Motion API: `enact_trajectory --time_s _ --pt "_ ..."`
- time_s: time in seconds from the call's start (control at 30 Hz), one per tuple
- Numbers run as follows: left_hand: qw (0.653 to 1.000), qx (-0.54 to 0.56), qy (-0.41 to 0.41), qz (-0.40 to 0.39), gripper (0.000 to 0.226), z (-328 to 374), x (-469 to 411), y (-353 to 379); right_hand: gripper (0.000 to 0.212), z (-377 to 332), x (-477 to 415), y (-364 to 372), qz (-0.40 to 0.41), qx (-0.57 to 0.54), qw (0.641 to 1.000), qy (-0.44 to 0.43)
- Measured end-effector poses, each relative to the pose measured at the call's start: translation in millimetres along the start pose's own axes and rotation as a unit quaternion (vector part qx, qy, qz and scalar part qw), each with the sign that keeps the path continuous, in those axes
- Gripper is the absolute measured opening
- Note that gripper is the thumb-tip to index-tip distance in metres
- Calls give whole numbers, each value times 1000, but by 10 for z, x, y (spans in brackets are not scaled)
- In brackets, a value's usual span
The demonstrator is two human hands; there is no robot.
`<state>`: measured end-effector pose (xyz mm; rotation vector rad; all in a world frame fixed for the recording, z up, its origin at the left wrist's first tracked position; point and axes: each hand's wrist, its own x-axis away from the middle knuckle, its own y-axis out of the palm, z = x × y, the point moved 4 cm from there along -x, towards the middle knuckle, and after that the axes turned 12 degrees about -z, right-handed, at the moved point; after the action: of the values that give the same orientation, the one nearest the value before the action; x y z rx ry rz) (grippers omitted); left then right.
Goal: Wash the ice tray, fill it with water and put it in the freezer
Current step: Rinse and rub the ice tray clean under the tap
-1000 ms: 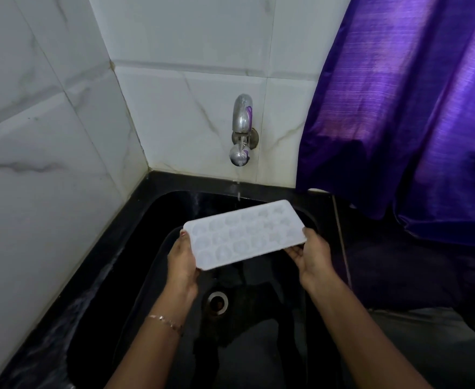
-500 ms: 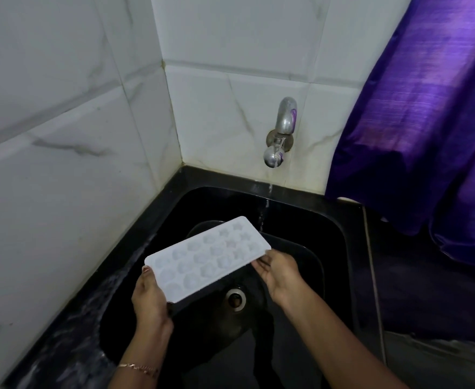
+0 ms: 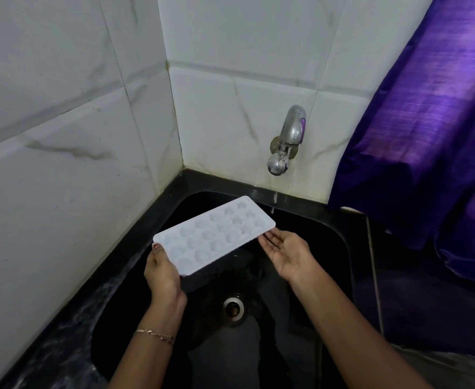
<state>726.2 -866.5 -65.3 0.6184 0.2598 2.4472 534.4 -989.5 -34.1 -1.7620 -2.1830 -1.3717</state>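
Observation:
A white ice tray [image 3: 214, 235] with several shaped cavities is held level over the black sink [image 3: 340, 242]. My left hand [image 3: 161, 272] grips its near left corner from below, thumb on the rim. My right hand [image 3: 286, 252] lies palm up beside the tray's right edge, fingers spread, fingertips at or just off the edge. A chrome tap [image 3: 286, 144] sticks out of the tiled wall behind, with a thin trickle of water [image 3: 273, 206] falling past the tray's far corner.
The sink's drain [image 3: 233, 306] lies below my hands. White marble tiles [image 3: 62, 178] close the left and back sides. A purple curtain [image 3: 427, 136] hangs at the right over a dark counter [image 3: 427, 304]. The black sink ledge at the left is wet.
The tray has shifted left, away from under the tap's stream. My right hand has let go of the tray's edge and opened palm up; my left hand keeps hold.

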Motion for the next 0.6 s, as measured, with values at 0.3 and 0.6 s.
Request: enact_trajectory --time_s 0.3,0.6 --pt "1000 -2 0 -9 26 3 -66 179 24 -180 -45 -18 -9 -20 1000 -18" --pt "1000 -9 -6 -15 29 -23 -57 203 23 -193 -1 -25 5 -35 999 -31"
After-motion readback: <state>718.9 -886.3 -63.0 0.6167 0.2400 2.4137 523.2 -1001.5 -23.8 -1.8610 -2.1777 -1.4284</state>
